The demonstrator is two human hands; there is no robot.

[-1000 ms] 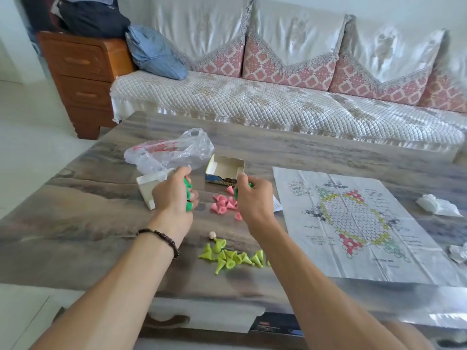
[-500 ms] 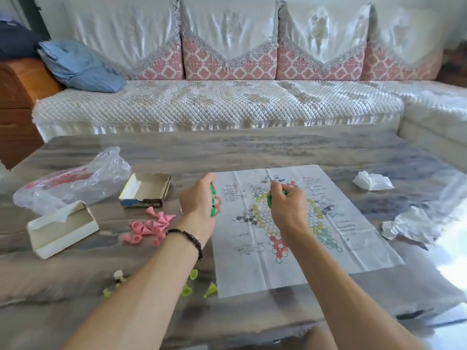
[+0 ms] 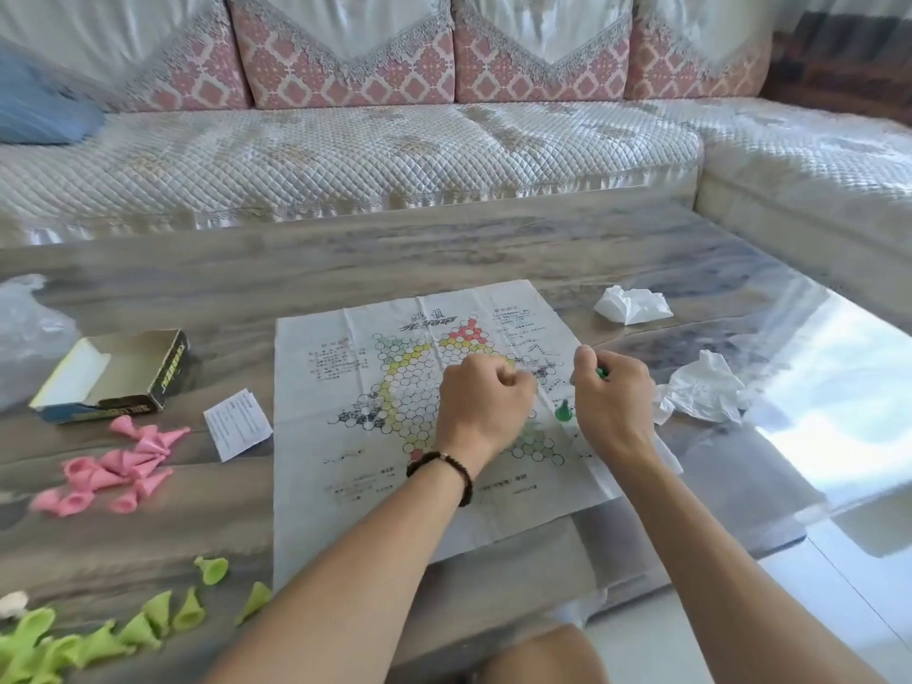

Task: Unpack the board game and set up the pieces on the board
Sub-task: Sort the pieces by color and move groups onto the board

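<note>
Left hand (image 3: pixel 481 402) fisted over thin creased paper hexagon-grid board (image 3: pixel 345 491); contents hidden, can't tell. Right hand (image 3: pixel 612 402) pinching dark green plastic cone piece (image 3: pixel 601 372). Another green cone (image 3: pixel 564 412) apparently upright beside it. Risk: knuckle nudge toppling cone, wrist dragging paper across bench (image 3: pixel 247 254).

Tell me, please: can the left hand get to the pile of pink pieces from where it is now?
Probably yes. The left hand is over the paper board, and the pink pieces lie to its left on bare table. Nothing stands between them. However, its fingers are curled, perhaps already holding pieces.
</note>
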